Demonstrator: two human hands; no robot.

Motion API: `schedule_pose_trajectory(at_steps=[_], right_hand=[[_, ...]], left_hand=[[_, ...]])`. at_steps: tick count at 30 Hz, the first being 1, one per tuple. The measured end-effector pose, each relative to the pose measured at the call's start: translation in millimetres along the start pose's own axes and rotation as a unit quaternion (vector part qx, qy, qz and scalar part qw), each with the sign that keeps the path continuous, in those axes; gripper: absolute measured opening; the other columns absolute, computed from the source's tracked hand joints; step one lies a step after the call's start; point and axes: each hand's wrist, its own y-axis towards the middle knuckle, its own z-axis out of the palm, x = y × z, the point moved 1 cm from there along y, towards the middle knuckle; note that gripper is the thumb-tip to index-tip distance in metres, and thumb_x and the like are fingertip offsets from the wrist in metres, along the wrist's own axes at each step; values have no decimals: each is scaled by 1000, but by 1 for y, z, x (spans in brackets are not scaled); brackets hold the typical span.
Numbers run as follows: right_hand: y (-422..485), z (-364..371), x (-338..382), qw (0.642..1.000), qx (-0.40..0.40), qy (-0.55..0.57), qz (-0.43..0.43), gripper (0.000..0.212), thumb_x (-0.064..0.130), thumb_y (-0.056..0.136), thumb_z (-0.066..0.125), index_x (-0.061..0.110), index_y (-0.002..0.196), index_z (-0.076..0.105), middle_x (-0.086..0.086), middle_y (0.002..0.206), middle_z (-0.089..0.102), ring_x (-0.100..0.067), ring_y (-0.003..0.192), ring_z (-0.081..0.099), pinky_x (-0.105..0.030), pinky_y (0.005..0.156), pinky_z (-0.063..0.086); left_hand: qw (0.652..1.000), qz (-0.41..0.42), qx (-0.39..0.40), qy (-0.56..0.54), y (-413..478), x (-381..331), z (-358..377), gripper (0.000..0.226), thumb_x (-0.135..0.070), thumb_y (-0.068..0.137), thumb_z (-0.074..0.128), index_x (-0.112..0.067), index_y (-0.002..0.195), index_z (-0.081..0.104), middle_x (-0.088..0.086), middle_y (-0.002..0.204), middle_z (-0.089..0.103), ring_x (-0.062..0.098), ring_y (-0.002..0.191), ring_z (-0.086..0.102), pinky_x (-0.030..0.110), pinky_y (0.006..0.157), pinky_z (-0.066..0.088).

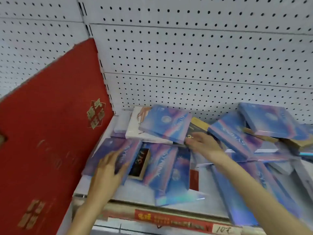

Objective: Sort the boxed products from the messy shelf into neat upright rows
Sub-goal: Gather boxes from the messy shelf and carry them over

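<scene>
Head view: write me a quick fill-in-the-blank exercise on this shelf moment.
1. The large box leaning at the shelf's left end is ____.
2. The hand resting on the blue-purple box nearest it is the person's ____ one.
3. The white back wall is dotted with rows of ____.
Missing words: red; left; holes.

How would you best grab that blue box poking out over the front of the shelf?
Pinch its near end from the front, thumb on top, fingers beneath. The blue box lies flat and that end seems to overhang the shelf lip, so it looks free underneath; a neighbouring box crowds its left side.
</scene>
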Motion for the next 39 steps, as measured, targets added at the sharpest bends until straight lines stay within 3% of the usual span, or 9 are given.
schedule_pose_trajectory(at_steps=[3,7,11,16,22,26,32,36,39], right_hand=[[11,20,-1,998,-13,56,30,44,19,94,62,-1,132,50,-19,119,61,-20,86,63,-25,67,53],[15,39,0,995,-77,61,-3,27,16,93,63,6,117,57,-17,115,64,-25,92,64,-38,79,54],[8,60,-4,986,-157,47,-37,30,13,87,70,2,111,57,-15,112,65,-27,102,64,-53,93,51],[7,71,-2,969,-201,143,25,48,18,83,75,5,123,51,-11,110,64,-29,100,65,-46,89,54],[-14,49,-5,950,-124,281,53,28,5,89,65,-1,116,60,-14,103,68,-19,77,67,-23,64,56],[-43,22,-24,944,-109,307,48,19,5,90,60,-2,107,64,-17,103,72,-26,83,74,-29,72,61],[-68,-3,-47,922,-98,373,33,31,12,86,59,-1,114,65,-14,110,72,-29,98,71,-40,79,59],[-72,-21,-59,918,-74,388,27,24,16,81,59,13,97,78,-10,110,73,-23,97,72,-36,73,60],[-74,-27,-65,933,-51,353,40,28,18,83,60,13,107,75,-12,116,71,-26,99,71,-40,79,59]], left_hand=[[997,-65,2,-30,5,19,-1,49,-24,91,62,-8,137,51,12,142,48,31,130,43,39,108,32],[993,-111,39,13,15,29,2,59,-45,92,53,-22,145,40,9,154,32,29,141,28,43,115,23],[977,-199,56,50,24,35,2,79,-72,84,31,-36,152,16,7,160,13,28,146,13,44,118,11],[965,-230,67,104,26,39,3,103,-85,62,2,-36,152,3,10,160,11,31,146,11,47,117,10],[964,-254,25,72,33,43,-2,87,-78,74,45,-31,146,32,17,141,37,38,127,36,48,104,29],[972,-234,-18,15,24,36,-4,79,-65,76,57,-25,142,40,20,133,44,40,119,46,46,100,36],[985,-166,-52,6,20,24,-11,81,-62,65,74,-23,132,51,14,122,56,35,112,53,40,89,45],[977,-194,0,-85,27,29,-9,79,-58,63,78,-22,128,53,5,122,64,29,109,60,41,89,50],[959,-236,9,-157,32,32,-8,72,-39,64,86,-19,126,55,1,117,65,25,104,63,37,86,51]])
